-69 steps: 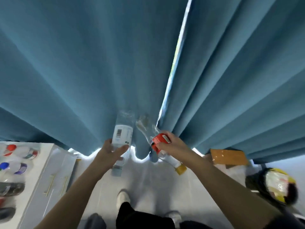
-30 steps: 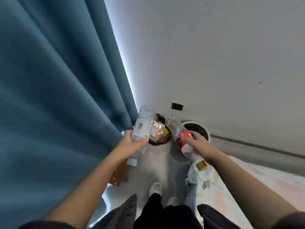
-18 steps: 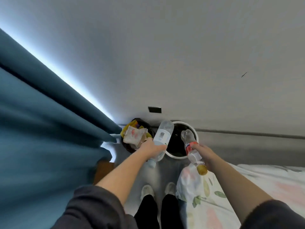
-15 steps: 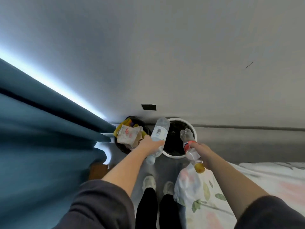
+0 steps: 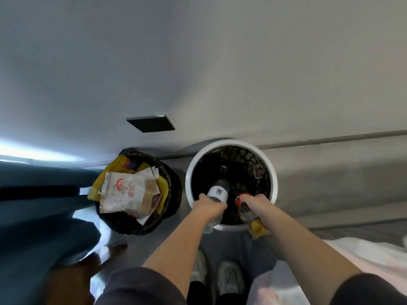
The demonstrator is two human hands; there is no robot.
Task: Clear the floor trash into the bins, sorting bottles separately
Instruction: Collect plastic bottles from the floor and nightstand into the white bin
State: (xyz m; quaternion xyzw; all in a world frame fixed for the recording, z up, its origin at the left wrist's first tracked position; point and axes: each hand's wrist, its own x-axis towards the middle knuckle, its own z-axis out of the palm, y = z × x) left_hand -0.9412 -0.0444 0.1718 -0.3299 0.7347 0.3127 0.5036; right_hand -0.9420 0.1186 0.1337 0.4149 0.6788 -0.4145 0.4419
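My left hand [image 5: 208, 206] grips a clear bottle with a white barcode label [image 5: 218, 191], its base tipped down into the white bin [image 5: 231, 143]. My right hand [image 5: 256, 204] grips a clear bottle with a red label and yellow cap [image 5: 245, 211], also pointing base-first into that bin. The white bin has a black liner and stands against the wall. Left of it stands a black bin [image 5: 174, 183] filled with wrappers and paper bags [image 5: 125, 192].
A grey wall [image 5: 220, 62] rises behind both bins, with a dark socket plate [image 5: 152, 123] above them. Blue curtain [image 5: 39, 194] hangs at left. A brown cardboard piece [image 5: 72, 280] lies on the floor at lower left. Floral bedding [image 5: 363, 256] lies at right. My shoes [image 5: 229, 280] stand just before the white bin.
I turned from the curtain to the bins and leaned closer. Both hands moved forward and lowered the bottles from above the floor into the mouth of the white bin.
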